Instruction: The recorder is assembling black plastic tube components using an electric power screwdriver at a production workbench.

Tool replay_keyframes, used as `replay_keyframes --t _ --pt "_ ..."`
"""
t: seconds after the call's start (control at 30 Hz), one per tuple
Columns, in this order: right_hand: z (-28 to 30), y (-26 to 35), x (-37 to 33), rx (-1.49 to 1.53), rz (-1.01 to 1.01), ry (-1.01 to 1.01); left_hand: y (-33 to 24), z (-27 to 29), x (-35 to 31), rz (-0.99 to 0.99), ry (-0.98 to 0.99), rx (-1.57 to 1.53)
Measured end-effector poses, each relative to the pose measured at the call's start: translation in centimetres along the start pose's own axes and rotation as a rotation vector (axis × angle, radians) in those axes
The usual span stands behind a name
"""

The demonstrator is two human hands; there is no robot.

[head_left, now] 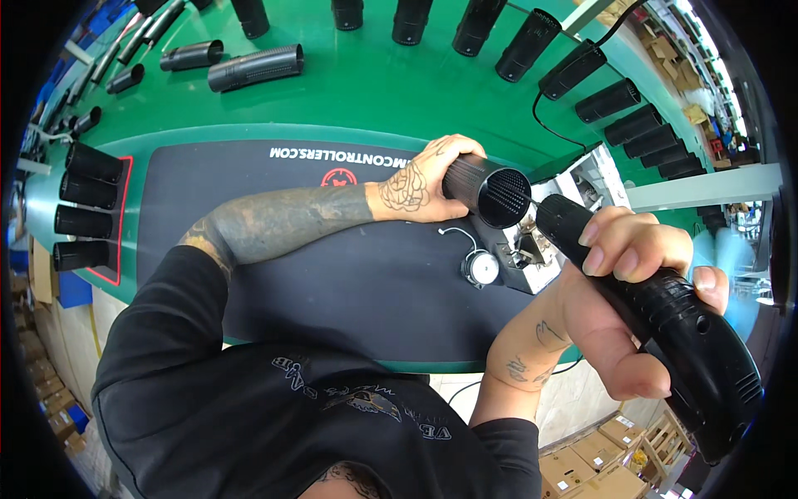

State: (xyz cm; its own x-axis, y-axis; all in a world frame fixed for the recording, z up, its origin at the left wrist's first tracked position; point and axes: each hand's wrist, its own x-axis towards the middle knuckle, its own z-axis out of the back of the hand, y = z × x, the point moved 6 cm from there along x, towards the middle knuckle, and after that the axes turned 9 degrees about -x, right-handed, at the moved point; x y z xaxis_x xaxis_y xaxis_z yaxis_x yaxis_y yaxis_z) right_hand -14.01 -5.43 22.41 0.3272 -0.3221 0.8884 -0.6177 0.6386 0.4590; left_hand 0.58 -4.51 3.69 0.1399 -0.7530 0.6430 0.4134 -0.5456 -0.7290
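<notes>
My left hand (420, 183) is wrapped round a black perforated cylinder (474, 185), tilted so that its open end faces right. In my right hand (628, 291) is a black electric screwdriver (702, 378), gripped round its body. Its thin bit reaches up to the cylinder's open rim; whether it touches a screw is too small to tell. Just below the cylinder stands a silver metal fixture (532, 264), partly covered by the cylinder and my right hand. A small round silver part (480, 268) with a white wire lies on the dark mat (332, 287) beside the fixture.
Several black cylinders stand along the green table's (332, 100) far and right sides. Two cylinders (256, 68) lie at the far left, and a group (87, 191) stands at the left edge. A grey metal bar (706, 190) crosses on the right. Cardboard boxes (594, 457) sit on the floor below.
</notes>
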Motion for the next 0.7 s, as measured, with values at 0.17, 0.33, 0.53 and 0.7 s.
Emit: replay_keyframes --t 0.17,0.33,0.53,0.7 --pt "-0.2 -0.4 0.2 0.043 -0.039 0.088 -0.2 -0.2 0.0 0.026 0.023 0.036" --pt "1.0 -1.0 0.5 0.063 -0.055 0.111 -0.2 -0.5 0.1 -0.003 0.018 0.035" --pt "5.6 5.8 0.5 0.134 0.140 -0.278 0.9 1.2 -0.4 0.099 -0.134 0.046" --pt "7.4 9.5 1.0 0.036 0.034 -0.147 0.7 0.6 0.2 0.168 -0.108 0.010"
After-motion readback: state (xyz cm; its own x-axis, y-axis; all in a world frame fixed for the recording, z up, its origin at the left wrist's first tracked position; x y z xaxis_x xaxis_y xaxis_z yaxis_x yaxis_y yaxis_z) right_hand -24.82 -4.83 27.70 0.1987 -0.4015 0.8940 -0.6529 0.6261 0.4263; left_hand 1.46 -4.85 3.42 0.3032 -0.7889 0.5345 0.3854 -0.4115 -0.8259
